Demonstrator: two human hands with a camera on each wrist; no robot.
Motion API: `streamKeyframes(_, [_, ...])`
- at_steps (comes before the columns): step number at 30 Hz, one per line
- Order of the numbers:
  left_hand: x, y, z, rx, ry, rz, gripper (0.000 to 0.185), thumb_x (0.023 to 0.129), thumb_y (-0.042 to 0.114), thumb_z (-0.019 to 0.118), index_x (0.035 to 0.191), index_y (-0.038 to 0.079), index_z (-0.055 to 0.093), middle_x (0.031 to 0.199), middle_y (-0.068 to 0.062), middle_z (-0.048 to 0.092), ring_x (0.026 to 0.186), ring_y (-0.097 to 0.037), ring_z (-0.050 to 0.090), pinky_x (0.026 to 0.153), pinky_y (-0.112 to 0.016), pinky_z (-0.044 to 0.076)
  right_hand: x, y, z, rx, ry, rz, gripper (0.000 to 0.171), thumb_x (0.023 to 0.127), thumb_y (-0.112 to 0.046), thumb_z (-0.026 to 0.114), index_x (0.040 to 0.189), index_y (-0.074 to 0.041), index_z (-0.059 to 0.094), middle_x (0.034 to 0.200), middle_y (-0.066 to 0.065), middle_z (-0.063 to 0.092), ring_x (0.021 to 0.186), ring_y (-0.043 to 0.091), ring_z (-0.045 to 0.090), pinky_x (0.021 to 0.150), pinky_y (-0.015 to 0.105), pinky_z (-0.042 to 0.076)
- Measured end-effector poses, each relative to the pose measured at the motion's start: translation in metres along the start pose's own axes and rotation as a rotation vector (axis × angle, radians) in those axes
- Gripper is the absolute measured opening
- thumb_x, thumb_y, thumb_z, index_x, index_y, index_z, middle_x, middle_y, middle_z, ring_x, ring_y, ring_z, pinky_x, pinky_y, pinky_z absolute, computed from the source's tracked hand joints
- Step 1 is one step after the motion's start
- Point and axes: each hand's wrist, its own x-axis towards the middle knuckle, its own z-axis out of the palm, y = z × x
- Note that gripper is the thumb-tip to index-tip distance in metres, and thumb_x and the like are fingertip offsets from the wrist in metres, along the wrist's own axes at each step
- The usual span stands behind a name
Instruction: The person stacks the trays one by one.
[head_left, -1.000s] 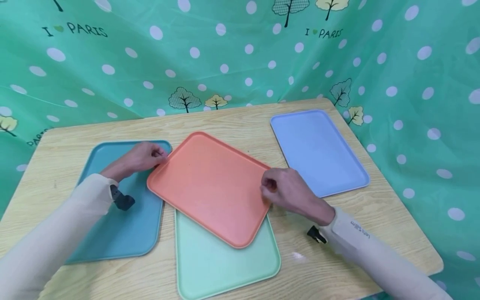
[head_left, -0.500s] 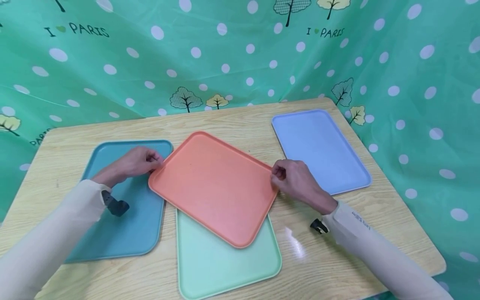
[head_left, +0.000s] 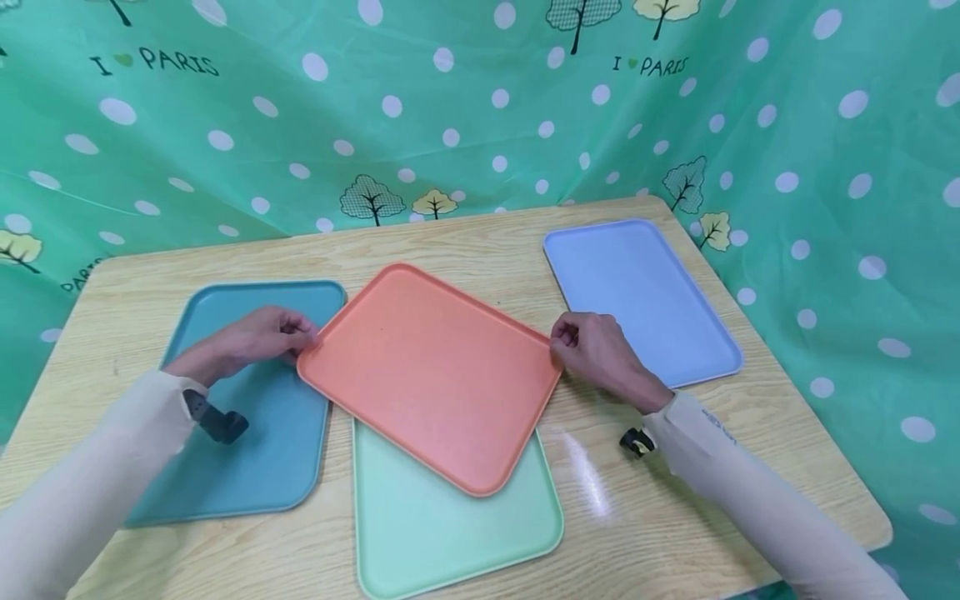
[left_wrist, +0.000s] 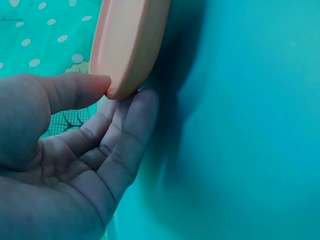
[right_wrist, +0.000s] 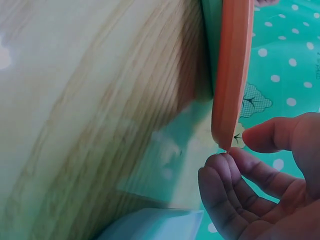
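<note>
An orange tray (head_left: pixel 427 375) lies askew at the table's middle, over a mint tray (head_left: pixel 457 521) and the edge of a teal tray (head_left: pixel 247 433). My left hand (head_left: pixel 303 342) pinches its left corner. In the left wrist view the thumb (left_wrist: pixel 75 90) touches the orange tray's (left_wrist: pixel 127 45) rim and the fingers (left_wrist: pixel 130 125) lie beneath it, over the teal tray (left_wrist: pixel 240 125). My right hand (head_left: pixel 562 346) holds the right corner. In the right wrist view curled fingertips (right_wrist: pixel 225 167) touch the orange tray's (right_wrist: pixel 232 65) corner from below, the thumb (right_wrist: pixel 280 132) just above it.
A light blue tray (head_left: pixel 641 300) lies at the back right of the wooden table (head_left: pixel 480 237). A green polka-dot curtain (head_left: pixel 450 108) hangs behind and round the table. Bare wood (head_left: pixel 675 500) shows in front of the right arm.
Both hands have slid outward along the orange tray to its opposite corners; the right hand came off the tray's surface to the right corner. The tray itself has stayed in place.
</note>
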Motion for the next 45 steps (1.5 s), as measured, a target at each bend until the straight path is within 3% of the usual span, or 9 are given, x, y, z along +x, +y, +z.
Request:
streamKeyframes(8, [-0.007, -0.011, 0.000, -0.122, -0.049, -0.004, 0.037, 0.100, 0.023, 0.058, 0.122, -0.006, 0.060, 0.099, -0.004, 0.072, 0.086, -0.012, 0.070, 0.079, -0.026, 0.057, 0.005, 0.004, 0.003, 0.119, -0.086, 0.086, 0.016, 0.091, -0.014, 0.056, 0.090, -0.007, 0.072, 0.074, 0.005, 0.067, 0.053, 0.013, 0.053, 0.053, 0.027, 0.045])
streamKeyframes(14, [-0.011, -0.014, 0.001, -0.196, -0.058, -0.010, 0.036, 0.099, 0.018, 0.059, 0.122, -0.009, 0.057, 0.098, -0.004, 0.072, 0.085, -0.011, 0.070, 0.078, -0.028, 0.059, 0.008, 0.005, 0.004, 0.143, -0.093, 0.117, 0.022, 0.092, -0.014, 0.053, 0.091, -0.008, 0.074, 0.073, 0.004, 0.068, 0.054, 0.014, 0.052, 0.052, 0.027, 0.043])
streamKeyframes(20, [-0.013, -0.013, 0.002, -0.229, -0.030, -0.009, 0.034, 0.099, 0.015, 0.058, 0.120, -0.011, 0.056, 0.095, -0.003, 0.071, 0.083, -0.009, 0.069, 0.077, -0.028, 0.059, 0.009, 0.003, 0.004, 0.127, -0.093, 0.128, 0.020, 0.091, -0.014, 0.056, 0.086, -0.007, 0.074, 0.071, 0.004, 0.067, 0.057, 0.013, 0.051, 0.055, 0.025, 0.041])
streamKeyframes(28, [-0.011, -0.008, -0.002, -0.216, 0.052, 0.009, 0.037, 0.098, 0.018, 0.060, 0.120, -0.012, 0.060, 0.094, 0.001, 0.072, 0.080, -0.007, 0.068, 0.076, -0.026, 0.059, -0.008, -0.001, -0.006, 0.169, -0.155, 0.148, 0.022, 0.094, -0.014, 0.055, 0.088, -0.007, 0.074, 0.075, 0.005, 0.068, 0.058, 0.014, 0.051, 0.058, 0.027, 0.044])
streamKeyframes(39, [0.000, 0.001, -0.005, -0.123, 0.094, -0.004, 0.041, 0.099, 0.026, 0.059, 0.125, -0.005, 0.062, 0.102, -0.001, 0.075, 0.082, -0.005, 0.069, 0.078, -0.025, 0.056, -0.036, 0.002, -0.013, 0.521, -0.315, 0.279, 0.021, 0.096, -0.012, 0.059, 0.102, 0.004, 0.071, 0.082, 0.011, 0.070, 0.064, 0.015, 0.065, 0.065, 0.034, 0.059])
streamKeyframes(45, [0.006, 0.007, -0.005, -0.114, 0.119, 0.005, 0.041, 0.099, 0.028, 0.060, 0.125, -0.003, 0.064, 0.105, -0.003, 0.075, 0.082, -0.004, 0.069, 0.077, -0.022, 0.055, -0.052, 0.003, -0.011, 0.616, -0.357, 0.287, 0.020, 0.093, -0.008, 0.061, 0.101, 0.008, 0.070, 0.076, 0.009, 0.070, 0.063, 0.015, 0.066, 0.064, 0.034, 0.060])
